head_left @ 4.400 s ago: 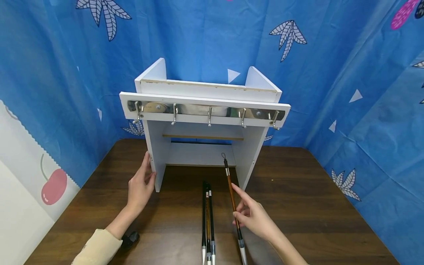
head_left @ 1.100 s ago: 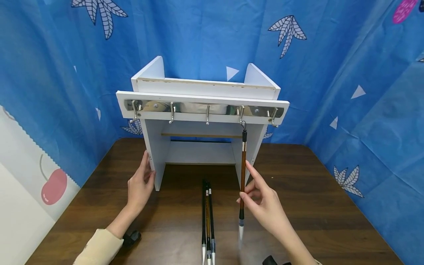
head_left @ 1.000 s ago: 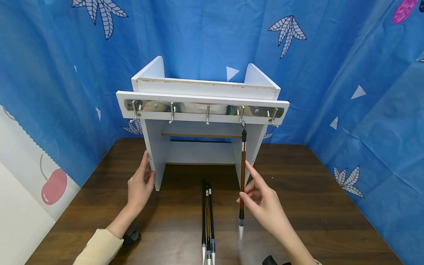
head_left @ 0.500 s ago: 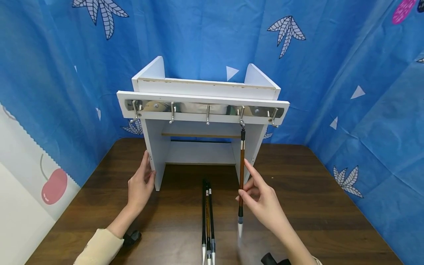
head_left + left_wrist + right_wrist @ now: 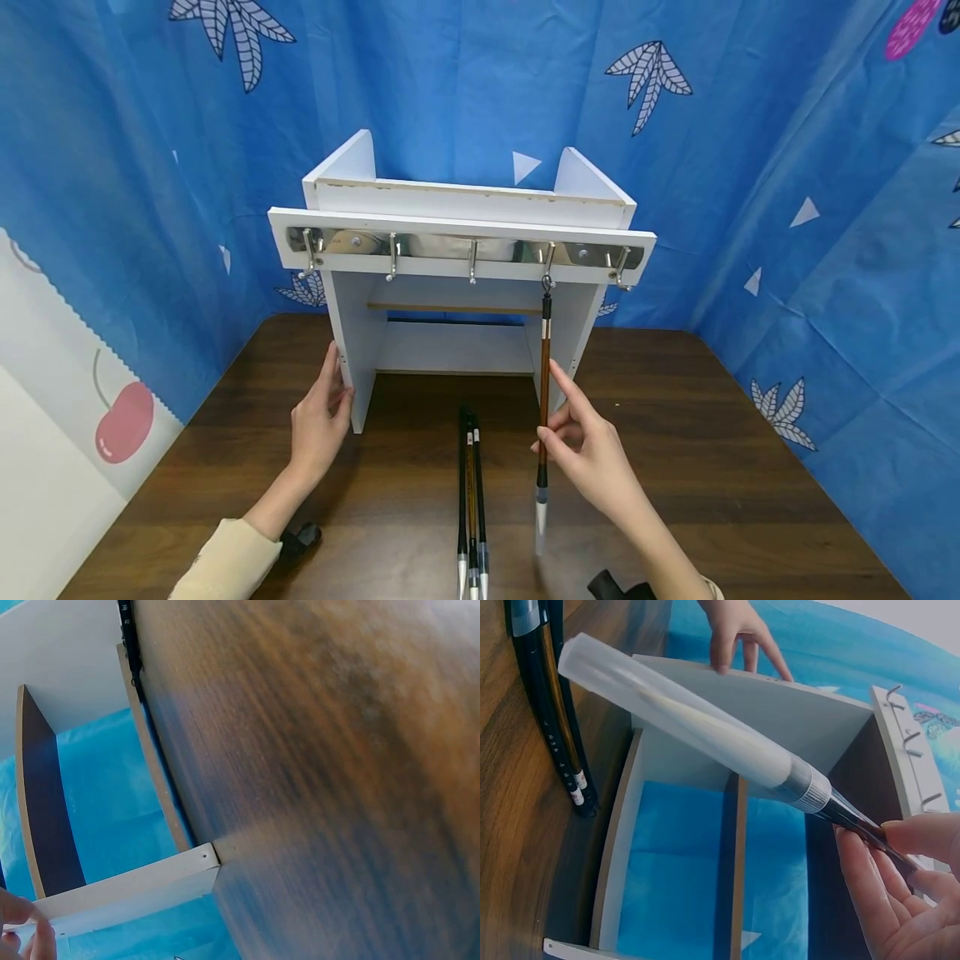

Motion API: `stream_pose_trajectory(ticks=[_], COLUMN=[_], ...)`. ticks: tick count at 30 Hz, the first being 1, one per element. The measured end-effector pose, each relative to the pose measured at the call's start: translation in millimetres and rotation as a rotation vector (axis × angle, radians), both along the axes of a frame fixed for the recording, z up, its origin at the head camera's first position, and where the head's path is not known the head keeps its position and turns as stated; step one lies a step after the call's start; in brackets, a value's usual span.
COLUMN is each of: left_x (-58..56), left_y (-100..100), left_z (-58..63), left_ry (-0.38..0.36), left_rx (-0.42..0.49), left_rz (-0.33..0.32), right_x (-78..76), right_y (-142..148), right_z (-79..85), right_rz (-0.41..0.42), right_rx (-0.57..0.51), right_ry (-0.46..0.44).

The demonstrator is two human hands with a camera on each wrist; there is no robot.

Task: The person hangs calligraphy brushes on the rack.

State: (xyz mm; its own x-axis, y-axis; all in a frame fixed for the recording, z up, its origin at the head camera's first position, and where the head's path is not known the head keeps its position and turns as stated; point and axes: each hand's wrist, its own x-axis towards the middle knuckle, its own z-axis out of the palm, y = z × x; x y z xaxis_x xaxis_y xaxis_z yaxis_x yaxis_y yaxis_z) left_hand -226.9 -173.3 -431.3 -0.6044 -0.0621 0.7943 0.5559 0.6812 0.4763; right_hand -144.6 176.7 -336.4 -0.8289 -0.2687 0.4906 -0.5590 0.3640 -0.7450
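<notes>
My right hand (image 5: 592, 454) pinches a writing brush (image 5: 544, 367) with a brown handle, held upright with its capped white tip downward. The brush's small cord loop (image 5: 547, 283) is at the fourth hook (image 5: 550, 260) from the left; whether it is around the hook is too small to tell. In the right wrist view the clear cap (image 5: 675, 712) points toward the upper left. My left hand (image 5: 318, 421) rests with fairly straight fingers against the left side panel (image 5: 352, 358) of a white shelf with a hook rail (image 5: 450, 221). Only its fingertips (image 5: 45, 941) show in the left wrist view.
Several more capped brushes (image 5: 471, 500) lie side by side on the dark wooden table (image 5: 675, 467), in front of the shelf. The other metal hooks (image 5: 472, 260) hold nothing. A patterned blue curtain (image 5: 465, 83) hangs behind the shelf.
My right hand has raised the brush from low before the shelf to an upright position under the fourth hook, then shifted it slightly left. The left hand stays at the side panel.
</notes>
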Motion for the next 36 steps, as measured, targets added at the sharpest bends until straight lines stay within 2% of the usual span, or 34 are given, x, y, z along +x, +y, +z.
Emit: stream_pose_trajectory(ticks=[11,20,36], left_x=[-1.3,-2.3,-1.9], left_y=[-1.7,-2.4,-2.5], left_z=[-1.4,0.2,1.7], left_ry=[0.015,0.022,0.009], left_rx=[-0.003,-0.001,-0.005], left_rz=[-0.001,-0.009,0.0], right_x=[-7.5,-14.4,-24.6], right_y=[-4.3,-3.5,-6.0], right_z=[-4.1,-10.6,-20.4], right_rz=[-0.086,-0.085,-0.105], right_rx=[0.059,0.076,0.012], right_ry=[-0.001,-0.008,-0.059])
